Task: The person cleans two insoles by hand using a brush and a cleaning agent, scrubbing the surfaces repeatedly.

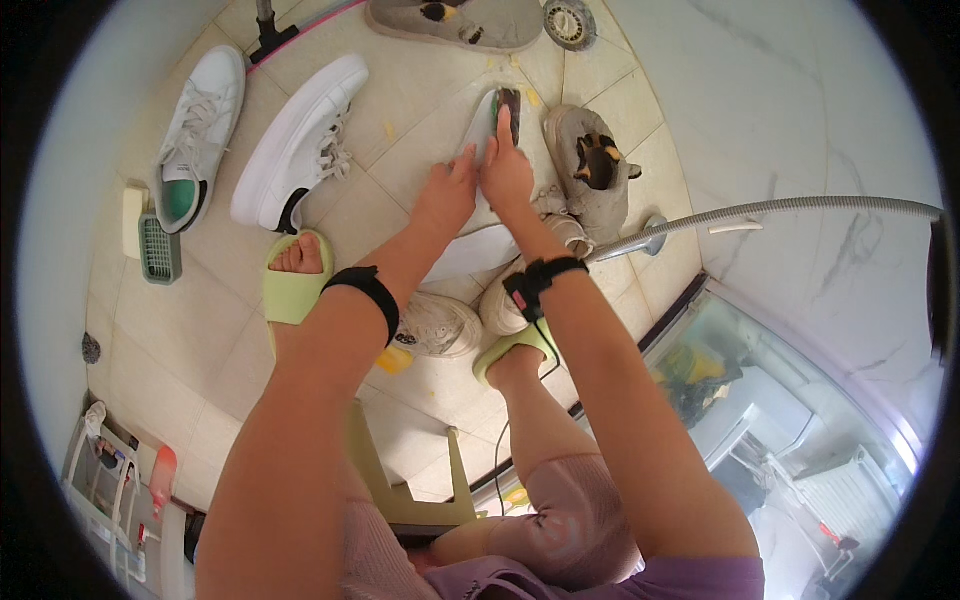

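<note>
My right hand [507, 178] is closed, its index finger stretched along a small dark brown, brush-like block [514, 105]. That block lies against the green-patched end of a pale insole [482, 122]. Beside it, my left hand [448, 192] presses its fingers together on the insole's near part; the palm side is hidden. Below the hands, a long white flat piece [468, 256] lies across the floor; I cannot tell whether it joins the insole. Close to my right wrist are a grey-beige shoe [596, 185] and a dirty white laced shoe [568, 234].
Two white sneakers [203, 135] [300, 145] lie at the left, near a green soap dish [160, 248]. Another grey shoe [455, 22] and a floor drain [570, 24] are at the far side. A metal hose [780, 207] crosses the right. A stool [425, 510] is beneath me.
</note>
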Tool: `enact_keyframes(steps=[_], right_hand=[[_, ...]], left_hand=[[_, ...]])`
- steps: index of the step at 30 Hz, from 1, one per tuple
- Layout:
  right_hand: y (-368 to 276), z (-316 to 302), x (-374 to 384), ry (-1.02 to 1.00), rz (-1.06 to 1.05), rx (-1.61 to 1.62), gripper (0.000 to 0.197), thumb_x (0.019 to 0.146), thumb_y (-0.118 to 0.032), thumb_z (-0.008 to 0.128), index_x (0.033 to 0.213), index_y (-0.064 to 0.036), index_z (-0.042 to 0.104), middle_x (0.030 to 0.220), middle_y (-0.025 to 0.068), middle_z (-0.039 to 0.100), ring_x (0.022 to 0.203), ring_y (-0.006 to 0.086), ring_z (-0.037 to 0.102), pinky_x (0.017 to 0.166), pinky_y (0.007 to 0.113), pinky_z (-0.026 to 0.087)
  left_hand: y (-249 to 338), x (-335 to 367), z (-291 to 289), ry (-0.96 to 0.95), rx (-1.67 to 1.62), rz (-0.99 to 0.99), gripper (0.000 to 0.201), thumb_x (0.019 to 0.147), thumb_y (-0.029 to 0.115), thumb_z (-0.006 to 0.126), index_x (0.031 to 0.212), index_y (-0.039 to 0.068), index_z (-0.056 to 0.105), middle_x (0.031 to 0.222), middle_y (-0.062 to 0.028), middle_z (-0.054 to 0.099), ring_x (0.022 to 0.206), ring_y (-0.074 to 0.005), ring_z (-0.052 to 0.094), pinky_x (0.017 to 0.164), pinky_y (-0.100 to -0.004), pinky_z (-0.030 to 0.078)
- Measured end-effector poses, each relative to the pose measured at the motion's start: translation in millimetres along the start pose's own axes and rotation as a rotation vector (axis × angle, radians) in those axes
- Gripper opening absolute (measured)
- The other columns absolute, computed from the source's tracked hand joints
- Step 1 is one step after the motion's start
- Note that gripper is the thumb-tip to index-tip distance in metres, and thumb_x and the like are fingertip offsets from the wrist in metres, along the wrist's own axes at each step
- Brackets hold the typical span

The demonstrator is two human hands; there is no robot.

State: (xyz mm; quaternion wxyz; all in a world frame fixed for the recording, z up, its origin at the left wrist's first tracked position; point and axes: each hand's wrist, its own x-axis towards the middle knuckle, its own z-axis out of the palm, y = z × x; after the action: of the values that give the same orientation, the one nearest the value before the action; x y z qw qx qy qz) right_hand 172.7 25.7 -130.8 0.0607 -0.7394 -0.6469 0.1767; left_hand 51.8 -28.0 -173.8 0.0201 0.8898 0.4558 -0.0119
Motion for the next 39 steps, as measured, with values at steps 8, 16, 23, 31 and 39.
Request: enact_keyframes(steps=[8, 16, 23, 31, 39], right_hand=[[24, -12, -49, -0.163, -0.096, 0.137, 0.063, 0.104, -0.026, 0.045, 0.16, -0.0229, 0.015, 0.081, 0.0268, 0.067, 0.069, 0.0458, 0.064, 0.062, 0.055, 0.049], [8, 6, -73, -0.187, -0.016, 0.226, 0.063, 0.103, -0.027, 0.045, 0.16, -0.023, 0.018, 0.089, 0.0287, 0.068, 0.073, 0.0485, 0.065, 0.065, 0.056, 0.05], [20, -8, 0, -0.085, -0.059, 0.056, 0.064, 0.102, -0.026, 0.047, 0.159, -0.0231, 0.019, 0.074, 0.0259, 0.065, 0.066, 0.0456, 0.064, 0.06, 0.054, 0.049], [23, 7, -67, -0.085, -0.135, 0.153, 0.066, 0.102, -0.024, 0.05, 0.16, -0.024, 0.018, 0.075, 0.0246, 0.066, 0.063, 0.0441, 0.063, 0.056, 0.054, 0.049], [21, -2, -24, -0.063, 0.015, 0.176, 0.063, 0.102, -0.024, 0.05, 0.159, -0.022, 0.023, 0.078, 0.0251, 0.066, 0.072, 0.0444, 0.065, 0.064, 0.053, 0.05]], left_hand=[[-14, -5, -35, -0.065, 0.071, 0.144, 0.037, 0.092, 0.02, 0.059, 0.126, 0.007, 0.066, 0.141, -0.0094, 0.057, 0.133, -0.0225, 0.041, 0.085, -0.0361, 0.042], [-24, -7, -32, -0.136, 0.029, 0.118, 0.047, 0.091, 0.02, 0.059, 0.135, 0.004, 0.059, 0.158, -0.0164, 0.038, 0.131, -0.0195, 0.041, 0.087, -0.0359, 0.045], [-14, 2, -29, 0.098, 0.046, 0.083, 0.041, 0.091, 0.019, 0.06, 0.13, 0.007, 0.064, 0.136, -0.005, 0.06, 0.137, -0.0205, 0.039, 0.088, -0.0394, 0.042], [-21, -8, -32, -0.036, 0.128, 0.141, 0.06, 0.083, 0.024, 0.068, 0.137, 0.001, 0.055, 0.156, -0.0174, 0.038, 0.126, -0.0226, 0.044, 0.088, -0.0374, 0.045], [-26, -4, -31, -0.043, -0.056, 0.1, 0.095, 0.065, 0.041, 0.086, 0.144, 0.004, 0.048, 0.159, -0.0179, 0.033, 0.125, -0.0226, 0.045, 0.092, -0.0378, 0.045]])
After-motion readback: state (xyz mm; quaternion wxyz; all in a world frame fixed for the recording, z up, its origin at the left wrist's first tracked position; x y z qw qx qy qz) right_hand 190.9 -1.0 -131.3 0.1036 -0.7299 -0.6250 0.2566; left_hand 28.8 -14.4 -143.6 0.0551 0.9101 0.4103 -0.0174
